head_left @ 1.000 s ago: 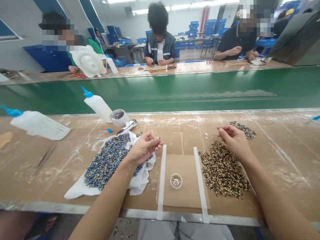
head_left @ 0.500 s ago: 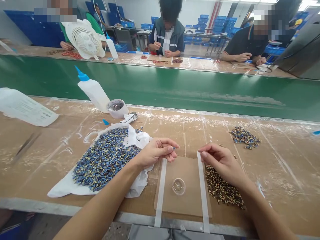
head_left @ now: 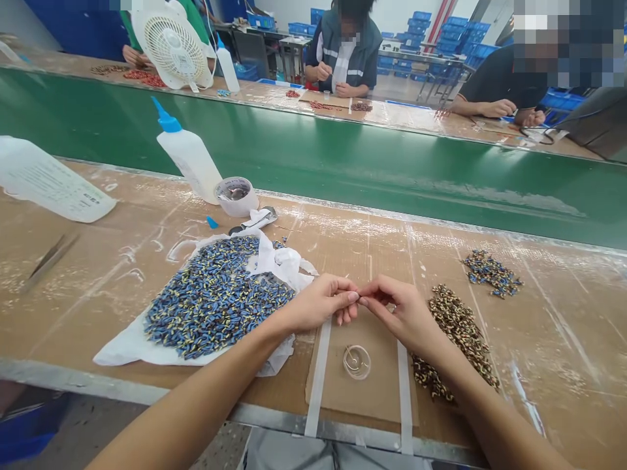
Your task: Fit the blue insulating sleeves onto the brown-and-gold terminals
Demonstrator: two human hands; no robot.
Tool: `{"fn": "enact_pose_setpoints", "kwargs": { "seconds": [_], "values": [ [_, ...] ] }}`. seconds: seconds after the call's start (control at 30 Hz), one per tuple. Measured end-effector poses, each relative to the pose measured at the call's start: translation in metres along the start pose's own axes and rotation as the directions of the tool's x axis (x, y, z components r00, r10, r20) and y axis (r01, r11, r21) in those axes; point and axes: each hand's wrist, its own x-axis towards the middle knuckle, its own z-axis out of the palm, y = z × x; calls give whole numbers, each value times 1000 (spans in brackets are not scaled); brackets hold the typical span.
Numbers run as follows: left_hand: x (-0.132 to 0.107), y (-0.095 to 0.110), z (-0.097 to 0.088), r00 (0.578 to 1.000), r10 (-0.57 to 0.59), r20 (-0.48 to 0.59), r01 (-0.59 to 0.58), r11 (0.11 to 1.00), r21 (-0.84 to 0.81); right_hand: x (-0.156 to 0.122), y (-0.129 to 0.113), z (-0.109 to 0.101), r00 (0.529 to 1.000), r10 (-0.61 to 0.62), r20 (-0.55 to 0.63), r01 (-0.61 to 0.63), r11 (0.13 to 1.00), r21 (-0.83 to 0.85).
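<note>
My left hand (head_left: 321, 305) and my right hand (head_left: 404, 314) meet fingertip to fingertip above a taped cardboard pad (head_left: 360, 385). Both are pinched shut on small parts too tiny to name. A small clear cup (head_left: 357, 362) sits on the pad just below them. Left of my left hand lies a heap of blue and yellow parts (head_left: 215, 297) on a white sheet (head_left: 117, 343). To the right of my right hand, partly under my forearm, lies a pile of brown and cream parts (head_left: 458, 326). A small mixed pile (head_left: 492, 273) sits farther right.
A white squeeze bottle with a blue tip (head_left: 186, 153), a tape roll (head_left: 236, 196) and a second bottle lying on its side (head_left: 49, 186) are at the back left. Tweezers (head_left: 46, 260) lie far left. A green conveyor belt (head_left: 372, 170) runs behind; three people and a fan (head_left: 169, 42) are across it.
My right hand came left from the brown pile and my left hand came right from the blue heap. Their fingertips now touch over the pad.
</note>
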Motion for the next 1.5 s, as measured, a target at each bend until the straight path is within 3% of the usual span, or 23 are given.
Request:
{"fn": "enact_pose_setpoints", "kwargs": {
  "seconds": [0.27,0.47,0.57,0.67,0.83,1.07,1.17,1.37,1.5],
  "values": [
    [-2,-1,2,999,-7,31,4,996,87,-5,6,6,1000,8,-3,-8,1000,-14],
    [-1,-2,0,992,80,-94,-46,946,320,-14,-4,-2,994,96,-49,-95,995,25],
    [0,0,-2,974,174,-147,-96,898,429,-21,-14,-2,987,84,140,-89,995,35],
    [-1,0,-3,970,182,-161,-92,887,453,-23,-20,7,946,29,322,-42,999,34],
    [-1,-1,1,979,136,-149,-67,915,398,-21,-19,14,943,-50,329,38,998,42],
    [-1,-3,2,985,134,-106,-81,913,399,-22,-16,-5,931,-70,359,48,996,70],
    [0,-4,4,984,128,-127,-74,929,362,-24,-17,-5,926,-42,375,4,995,100],
    [0,-5,7,985,116,-127,-65,934,351,-27,-17,-4,932,120,342,-212,946,246],
    [1,-5,7,985,104,-136,-45,926,375,-28,-14,-16,954,204,221,-276,886,372]
  ]
}}
